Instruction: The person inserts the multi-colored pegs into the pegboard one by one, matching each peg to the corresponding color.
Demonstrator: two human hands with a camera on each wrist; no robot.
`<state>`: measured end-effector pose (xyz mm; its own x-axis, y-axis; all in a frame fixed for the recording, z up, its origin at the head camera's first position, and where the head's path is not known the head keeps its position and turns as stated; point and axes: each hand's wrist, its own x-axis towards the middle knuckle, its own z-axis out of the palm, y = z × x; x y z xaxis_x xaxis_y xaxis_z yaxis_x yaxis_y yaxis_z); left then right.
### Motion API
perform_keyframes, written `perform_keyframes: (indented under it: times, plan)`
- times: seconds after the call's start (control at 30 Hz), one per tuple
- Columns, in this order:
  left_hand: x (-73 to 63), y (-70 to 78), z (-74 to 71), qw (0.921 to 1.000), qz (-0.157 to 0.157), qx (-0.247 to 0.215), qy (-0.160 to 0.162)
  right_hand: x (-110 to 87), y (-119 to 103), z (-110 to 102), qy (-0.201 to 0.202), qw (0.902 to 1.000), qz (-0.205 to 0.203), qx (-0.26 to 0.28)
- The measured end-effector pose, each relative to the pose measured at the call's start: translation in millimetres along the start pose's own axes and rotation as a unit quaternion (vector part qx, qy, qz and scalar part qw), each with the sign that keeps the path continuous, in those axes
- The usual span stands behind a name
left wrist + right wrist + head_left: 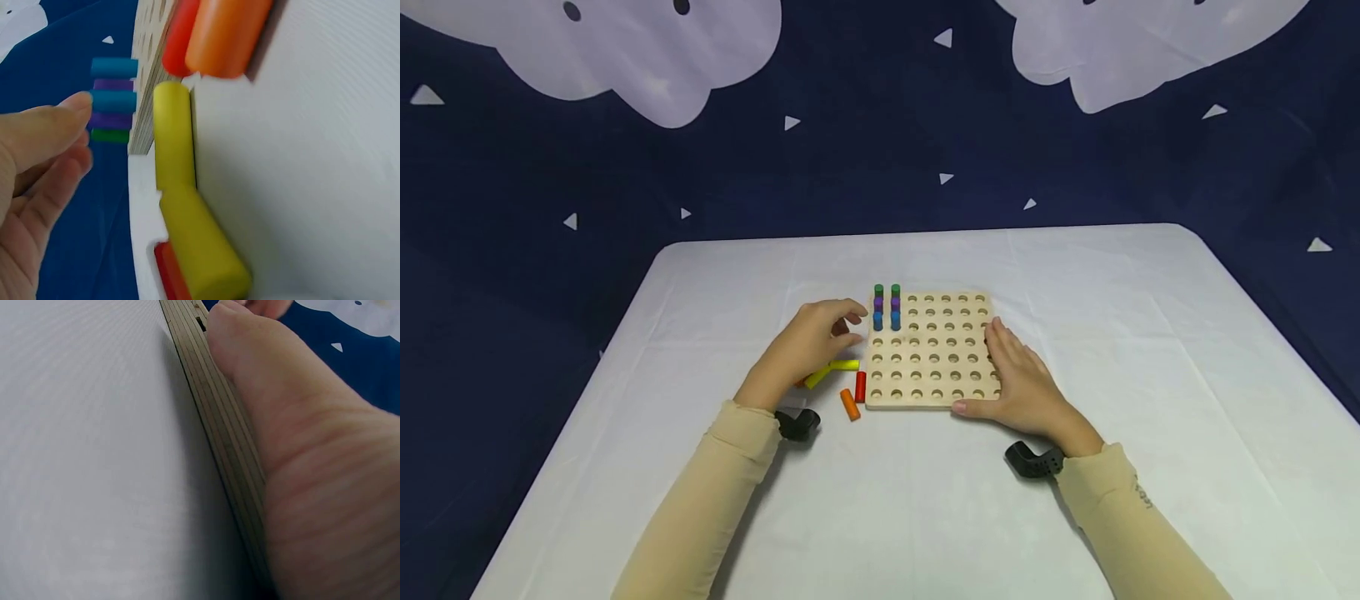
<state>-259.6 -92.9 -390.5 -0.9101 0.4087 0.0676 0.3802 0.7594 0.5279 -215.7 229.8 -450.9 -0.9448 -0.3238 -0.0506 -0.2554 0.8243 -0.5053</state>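
Observation:
A wooden pegboard [932, 358] with rows of round holes lies flat on the table. Two green pegs [896, 290], two purple pegs [878, 305] and two blue pegs [896, 322] stand upright in its two leftmost columns at the far end. Just left of these pegs is my left hand [812, 337], thumb and fingers apart, with nothing seen between them. My right hand [1026, 383] rests against the board's near right corner, fairly straight fingers along the right edge and thumb at the front edge. In the right wrist view, the thumb [275, 375] lies along the board's layered side [215, 419].
Yellow pegs [174, 137] lie loose left of the board, partly under my left hand. A red peg [861, 387] lies along its left edge, an orange peg [850, 404] nearer me. White cloth covers the table [880, 508]; a dark blue backdrop [865, 183] hangs behind.

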Motion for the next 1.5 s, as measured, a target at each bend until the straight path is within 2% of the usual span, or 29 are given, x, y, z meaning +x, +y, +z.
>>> perform_keyframes:
  times: [0.13,0.27,0.5,0.7,0.87,1.1,1.27,1.5]
  plan:
    - [-10.2,-2.4,-2.3,0.9985,-0.009,0.024,-0.048,-0.3,0,-1,-0.002,1.0000,0.001,-0.001]
    - [-18.0,-2.7,0.3,0.9948,0.000,0.060,-0.082,-1.5,-1,-2,0.000,1.0000,0.000,-0.002]
    - [-21.8,-0.1,7.0,0.9896,0.008,0.113,-0.089,-0.5,0,0,0.003,1.0000,-0.007,-0.001]
    - [-21.9,1.8,11.1,0.9887,0.014,0.124,-0.082,-1.5,0,0,0.009,0.9999,-0.009,0.003]
    - [-24.1,-1.3,12.9,0.9923,0.010,0.100,-0.072,-0.9,1,1,0.006,1.0000,-0.006,0.004]
    - [-19.0,-6.8,14.8,0.9994,-0.006,0.012,-0.033,-0.3,2,2,0.002,1.0000,-0.002,0.003]
    - [-16.5,-6.4,16.4,0.9995,-0.019,-0.023,-0.011,-0.2,1,1,0.003,1.0000,-0.004,0.005]
    - [-12.3,-0.6,20.9,0.9965,-0.017,-0.067,0.047,-0.2,1,2,0.002,1.0000,-0.001,0.003]
